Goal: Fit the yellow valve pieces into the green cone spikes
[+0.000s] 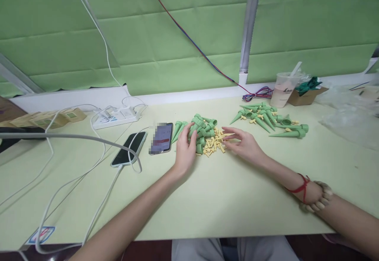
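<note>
Green paper-lined walls back a pale green table (207,198) where a person sits at work; the left hand (185,150) is cupped around the near edge of a heap of green cones (201,128), fingers curled on one or two of them, though whether a cone is actually gripped cannot be told; the right hand (244,144) lies low and loosely spread over a scatter of small yellow pegs (211,144), its fingertips (226,130) touching the pegs at the far side (a red cord and a bead bracelet circle that wrist); the pegs lie between the two hands, just beside the cones and touching them; a second group of green cones (266,121), several with yellow pegs on them, lies near, to the right, apart from the first heap. Judged from this, the work wants one cone steadied by the left hand while the right singles out one peg with a fingertip pinch rather than a sweep, since the pegs are small and tangled; keeping the two piles separate would likely save mixing finished cones with bare ones. Farther out, two phones (161,138) lie to the left with white cables (89,182) running to a power strip (115,117); a plastic cup (284,89) and a cardboard box (306,95) stand at the far right.
</note>
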`<state>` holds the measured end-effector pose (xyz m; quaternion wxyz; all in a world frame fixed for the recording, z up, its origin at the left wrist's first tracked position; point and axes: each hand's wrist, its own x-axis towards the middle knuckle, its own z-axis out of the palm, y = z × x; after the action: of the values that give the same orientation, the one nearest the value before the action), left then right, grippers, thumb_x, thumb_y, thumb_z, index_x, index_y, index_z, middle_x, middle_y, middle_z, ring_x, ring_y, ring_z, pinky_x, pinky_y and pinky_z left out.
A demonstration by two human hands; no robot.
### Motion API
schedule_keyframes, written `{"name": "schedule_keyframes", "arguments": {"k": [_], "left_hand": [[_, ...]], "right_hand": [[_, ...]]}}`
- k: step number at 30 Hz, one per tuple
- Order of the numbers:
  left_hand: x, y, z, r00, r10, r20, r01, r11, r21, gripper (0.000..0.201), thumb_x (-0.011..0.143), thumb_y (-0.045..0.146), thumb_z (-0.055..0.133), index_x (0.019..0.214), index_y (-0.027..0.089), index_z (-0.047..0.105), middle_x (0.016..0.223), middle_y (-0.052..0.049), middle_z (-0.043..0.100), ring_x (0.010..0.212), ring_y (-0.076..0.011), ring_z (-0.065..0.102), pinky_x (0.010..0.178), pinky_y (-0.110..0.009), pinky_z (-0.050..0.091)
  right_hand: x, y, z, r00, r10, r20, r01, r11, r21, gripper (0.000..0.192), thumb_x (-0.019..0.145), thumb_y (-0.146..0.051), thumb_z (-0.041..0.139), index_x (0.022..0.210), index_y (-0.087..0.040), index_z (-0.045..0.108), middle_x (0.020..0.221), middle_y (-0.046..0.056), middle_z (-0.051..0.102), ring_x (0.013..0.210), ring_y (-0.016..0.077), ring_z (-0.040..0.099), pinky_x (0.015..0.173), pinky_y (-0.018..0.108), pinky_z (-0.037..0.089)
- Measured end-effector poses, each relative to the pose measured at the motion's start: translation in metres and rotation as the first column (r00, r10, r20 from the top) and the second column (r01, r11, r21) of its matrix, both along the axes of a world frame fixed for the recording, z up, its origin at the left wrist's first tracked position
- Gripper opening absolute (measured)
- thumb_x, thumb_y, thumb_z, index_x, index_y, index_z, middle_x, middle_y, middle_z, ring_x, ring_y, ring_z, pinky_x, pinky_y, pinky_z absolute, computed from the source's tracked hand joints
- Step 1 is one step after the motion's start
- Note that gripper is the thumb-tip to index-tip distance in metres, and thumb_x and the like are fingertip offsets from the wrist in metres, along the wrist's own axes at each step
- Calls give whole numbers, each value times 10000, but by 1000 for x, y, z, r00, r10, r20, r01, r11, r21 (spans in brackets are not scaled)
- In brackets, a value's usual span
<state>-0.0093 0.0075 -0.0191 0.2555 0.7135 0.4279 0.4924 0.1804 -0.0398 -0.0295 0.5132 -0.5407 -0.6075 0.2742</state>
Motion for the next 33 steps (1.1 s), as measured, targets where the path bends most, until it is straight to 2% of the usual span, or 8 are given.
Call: {"name": "schedule_keyframes", "arguments": {"k": [2, 5, 9, 14, 20, 26, 29, 33], "left_hand": [[-5, 9, -1, 993, 32, -114, -17, 991, 136, 338, 897, 301, 375, 1210, 232, 483, 1133, -75, 541, 1054, -196, 481, 885, -330, 384], [-11, 22, -5, 973, 48, -225, 8, 971, 240, 375, 902, 224, 329, 1247, 238, 473, 1083, -83, 531, 1023, -189, 480, 900, -337, 381], [-13, 31, -14, 946, 5, -325, 60, 980, 190, 388, 892, 208, 329, 1244, 229, 490, 1017, -83, 535, 970, -194, 503, 866, -347, 403], [-10, 31, -21, 897, 47, -439, 32, 985, 170, 392, 897, 262, 336, 1258, 216, 482, 1048, -91, 558, 1018, -222, 480, 907, -413, 366], [-11, 26, -18, 907, 100, -409, -1, 972, 235, 410, 899, 298, 336, 1286, 191, 419, 1140, -112, 509, 1108, -222, 439, 959, -414, 335], [-11, 19, -15, 930, 207, -304, -62, 904, 424, 367, 890, 267, 336, 1242, 180, 394, 1216, -135, 424, 1162, -234, 384, 982, -415, 308], [-10, 16, -16, 919, 241, -311, -69, 877, 475, 356, 881, 255, 343, 1220, 161, 401, 1210, -145, 417, 1147, -242, 384, 971, -409, 313], [-8, 14, -15, 886, 280, -369, -78, 876, 475, 343, 874, 245, 338, 1194, 153, 425, 1199, -142, 425, 1128, -249, 397, 958, -409, 315]], "right_hand": [[-1, -1, 1, 999, -4, 51, 0, 996, 93, 374, 742, -230, 593, 1114, -195, 585, 1115, 82, 566, 919, 172, 610, 638, 252, 581], [-5, -3, 1, 993, 5, 122, -25, 987, 161, 260, 776, -216, 538, 1020, -205, 627, 1066, 72, 566, 866, 155, 605, 636, 259, 576], [-7, -5, 2, 987, 15, 162, -44, 984, 175, 187, 798, -231, 499, 899, -213, 656, 985, 62, 572, 799, 148, 597, 627, 274, 567], [-5, -2, 0, 987, 13, 160, -36, 989, 143, 150, 784, -227, 505, 793, -197, 651, 914, 57, 585, 771, 152, 591, 604, 271, 547], [0, 6, -7, 978, -8, 209, -24, 988, 151, 173, 758, -184, 474, 814, -200, 637, 909, 55, 594, 770, 157, 590, 607, 274, 523], [24, 27, -21, 960, -260, 106, 246, 961, 128, 362, 643, -93, 432, 990, -182, 485, 923, 55, 609, 808, 171, 594, 622, 285, 501], [39, 37, -31, 926, -326, 192, 307, 944, 123, 357, 619, -64, 400, 952, -165, 479, 945, 76, 591, 832, 172, 586, 689, 305, 498], [46, 38, -38, 903, -288, 318, 271, 958, 100, 315, 631, -21, 383, 883, -152, 519, 899, 70, 595, 823, 161, 585, 751, 301, 482]]}}
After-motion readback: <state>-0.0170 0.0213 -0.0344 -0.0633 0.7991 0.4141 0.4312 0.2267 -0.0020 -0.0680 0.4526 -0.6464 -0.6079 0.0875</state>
